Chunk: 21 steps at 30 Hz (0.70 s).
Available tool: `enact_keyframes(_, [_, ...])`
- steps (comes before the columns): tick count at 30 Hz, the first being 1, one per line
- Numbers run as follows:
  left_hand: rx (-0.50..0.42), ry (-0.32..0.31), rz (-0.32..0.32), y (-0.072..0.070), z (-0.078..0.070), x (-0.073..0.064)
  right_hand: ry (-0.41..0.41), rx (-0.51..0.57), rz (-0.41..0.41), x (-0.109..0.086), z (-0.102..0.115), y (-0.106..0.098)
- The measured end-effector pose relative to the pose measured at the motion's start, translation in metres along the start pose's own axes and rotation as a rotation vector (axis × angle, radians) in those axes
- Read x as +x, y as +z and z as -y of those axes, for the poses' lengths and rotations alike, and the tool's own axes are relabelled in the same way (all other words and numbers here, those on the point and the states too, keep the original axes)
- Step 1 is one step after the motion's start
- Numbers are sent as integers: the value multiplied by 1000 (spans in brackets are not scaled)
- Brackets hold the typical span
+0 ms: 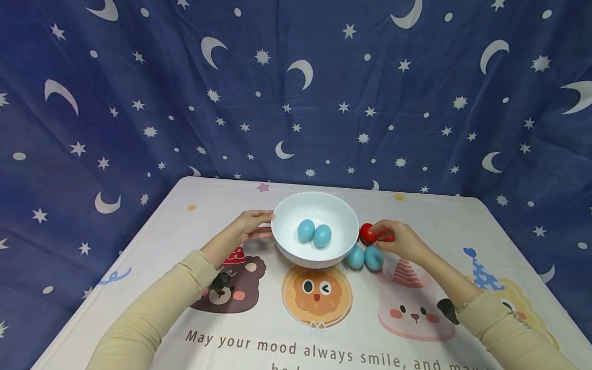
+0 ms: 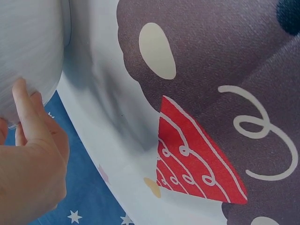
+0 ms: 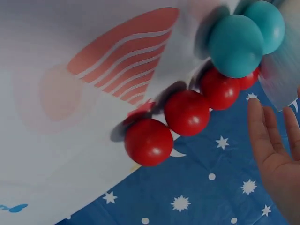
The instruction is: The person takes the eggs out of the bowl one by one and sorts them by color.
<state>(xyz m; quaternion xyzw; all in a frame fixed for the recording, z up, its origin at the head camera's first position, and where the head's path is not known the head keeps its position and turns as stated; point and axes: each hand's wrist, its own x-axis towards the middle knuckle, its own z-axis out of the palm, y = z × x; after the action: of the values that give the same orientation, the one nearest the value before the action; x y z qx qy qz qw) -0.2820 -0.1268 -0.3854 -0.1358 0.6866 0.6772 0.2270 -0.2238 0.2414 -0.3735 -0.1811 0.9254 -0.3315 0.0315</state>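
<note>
My left hand [image 1: 252, 226] holds the white bowl [image 1: 314, 255] at its left rim; in the left wrist view its fingers lie against the outer wall. Two light-blue egg-shaped balls [image 1: 306, 230] lie inside the bowl. Right of it, two more blue balls [image 3: 236, 46] sit side by side on the table. Behind them several red balls [image 3: 186, 112] lie in a row, partly hidden by my right hand in the head view. My right hand [image 1: 401, 239] hovers over these red balls, its fingers [image 3: 262, 136] extended and nothing seen in its grasp.
A white tablecloth [image 1: 250, 354] with cartoon animals and lettering covers the table. Behind and beside it hangs a dark blue curtain [image 1: 324, 139] with moons and stars. The table's back edge runs just beyond the bowl.
</note>
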Motion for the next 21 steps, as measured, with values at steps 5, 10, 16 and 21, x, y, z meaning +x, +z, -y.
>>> enact_keyframes(5, [0,2,-3,0,0,0,24,50,-25,5,6,1])
enact_keyframes(10, [-3,-4,-8,0,1,0,43,118,-39,10,14,2])
enact_keyframes(16, [-10,-6,-11,0,1,0,-4,135,-54,19,26,3])
enact_keyframes(21, [-1,-1,-6,1,0,-1,-52,138,-45,27,38,4])
